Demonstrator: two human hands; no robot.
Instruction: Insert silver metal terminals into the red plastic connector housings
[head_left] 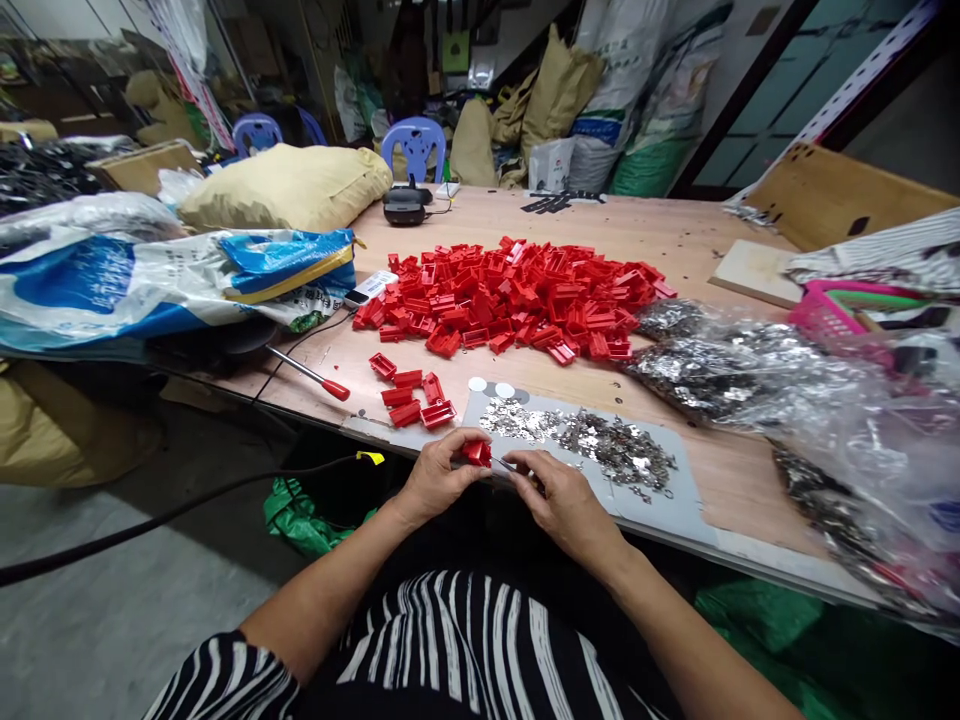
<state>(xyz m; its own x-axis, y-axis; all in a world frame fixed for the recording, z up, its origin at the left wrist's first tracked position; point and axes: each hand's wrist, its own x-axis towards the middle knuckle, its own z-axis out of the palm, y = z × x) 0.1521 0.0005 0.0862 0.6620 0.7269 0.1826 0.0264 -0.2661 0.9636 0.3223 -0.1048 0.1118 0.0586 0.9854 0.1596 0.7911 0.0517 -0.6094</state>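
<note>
My left hand (pixel 437 475) is closed on a small red plastic housing (pixel 477 452) just in front of the table's near edge. My right hand (pixel 559 500) meets it from the right, fingers pinched on a thin metal piece (pixel 506 465) that touches the red housing. Right behind my hands lies a grey mat (pixel 675 500) strewn with small shiny metal clips (pixel 592 438). Several loose red housings (pixel 411 392) sit to the left of the mat. A big heap of red housings (pixel 517 298) covers the middle of the wooden table (pixel 660 235).
A red-handled screwdriver (pixel 311 374) lies near the left edge. Clear bags of metal parts (pixel 757 375) fill the right side, beside a pink basket (pixel 832 312). Blue-and-white sacks (pixel 150 275) and a tan sack (pixel 289 185) lie left. A black cable (pixel 187 505) hangs below.
</note>
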